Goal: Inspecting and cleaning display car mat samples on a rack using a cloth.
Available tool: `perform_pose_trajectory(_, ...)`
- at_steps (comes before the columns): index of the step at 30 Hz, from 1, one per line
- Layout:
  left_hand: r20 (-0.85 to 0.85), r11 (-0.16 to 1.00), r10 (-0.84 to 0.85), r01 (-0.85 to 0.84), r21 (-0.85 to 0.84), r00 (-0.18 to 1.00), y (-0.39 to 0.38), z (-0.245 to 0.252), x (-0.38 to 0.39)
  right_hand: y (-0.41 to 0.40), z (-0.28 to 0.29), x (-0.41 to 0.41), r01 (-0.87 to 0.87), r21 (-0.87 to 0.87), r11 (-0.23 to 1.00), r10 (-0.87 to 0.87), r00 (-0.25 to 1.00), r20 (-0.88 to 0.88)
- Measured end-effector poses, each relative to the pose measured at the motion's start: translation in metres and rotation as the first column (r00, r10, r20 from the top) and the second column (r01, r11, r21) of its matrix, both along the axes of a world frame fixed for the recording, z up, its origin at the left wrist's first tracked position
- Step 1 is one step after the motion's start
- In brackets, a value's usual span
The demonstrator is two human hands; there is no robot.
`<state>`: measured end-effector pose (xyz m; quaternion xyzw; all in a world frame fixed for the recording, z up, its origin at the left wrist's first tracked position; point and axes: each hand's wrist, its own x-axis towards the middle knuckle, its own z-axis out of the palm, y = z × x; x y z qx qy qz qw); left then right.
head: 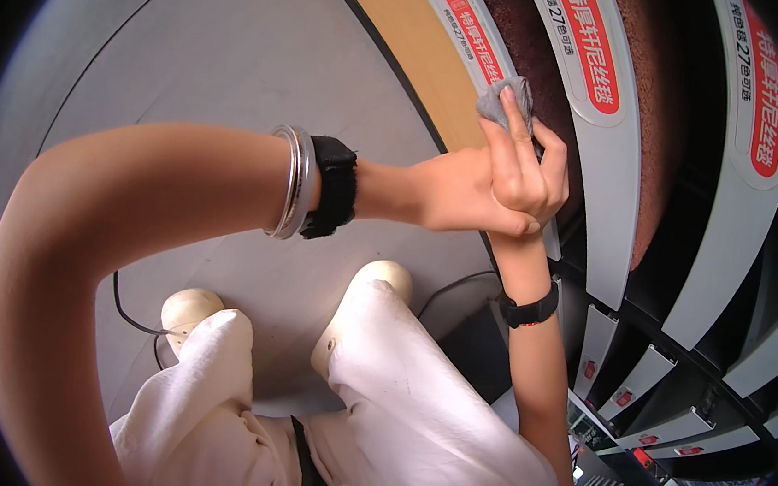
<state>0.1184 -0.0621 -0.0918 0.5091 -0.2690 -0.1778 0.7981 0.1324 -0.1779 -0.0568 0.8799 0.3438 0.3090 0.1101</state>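
My left hand [459, 190], reaching across from the left with a black band and a clear bangle on its wrist, lies over my right hand, its thumb on the right wrist. My right hand [517, 160] comes up from below, a black strap on its wrist, and its fingertips press a crumpled grey cloth [502, 103]. The cloth touches the label strip [472, 42] at the edge of the lowest display shelf. The overlap hides part of both hands.
More curved grey-white shelf edges [613, 214] with red printed labels stand at the right, dark red and brown pile fabric between them. A tan base panel [406, 43] borders the grey floor [239, 56]. Black cables [451, 283] run near my pale shoes [386, 277].
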Motion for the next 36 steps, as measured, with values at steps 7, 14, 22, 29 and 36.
perform_pose_trajectory(7,0.036,0.995,0.09,-0.092,0.045,0.995,0.019,0.0,0.011,0.02,0.001,0.021,-0.093,0.02,0.995,0.094,0.995,-0.014)
perform_pose_trajectory(14,-0.072,0.986,0.158,-0.153,0.06,0.985,0.019,-0.007,-0.013,0.027,-0.006,0.009,-0.216,0.033,0.976,0.218,0.965,-0.147)
perform_pose_trajectory(22,-0.163,0.987,0.12,-0.1,0.123,0.979,0.028,-0.012,0.012,0.031,-0.016,0.032,-0.168,-0.039,0.985,0.161,0.975,-0.152)
perform_pose_trajectory(29,-0.152,0.992,0.085,-0.069,0.11,0.985,0.043,0.01,0.022,0.041,-0.004,0.04,-0.172,0.042,0.984,0.176,0.977,-0.118)
perform_pose_trajectory(36,-0.39,0.998,0.03,-0.002,0.07,0.92,0.054,0.024,0.014,0.04,-0.022,0.04,-0.128,-0.006,0.992,0.124,0.97,-0.208)
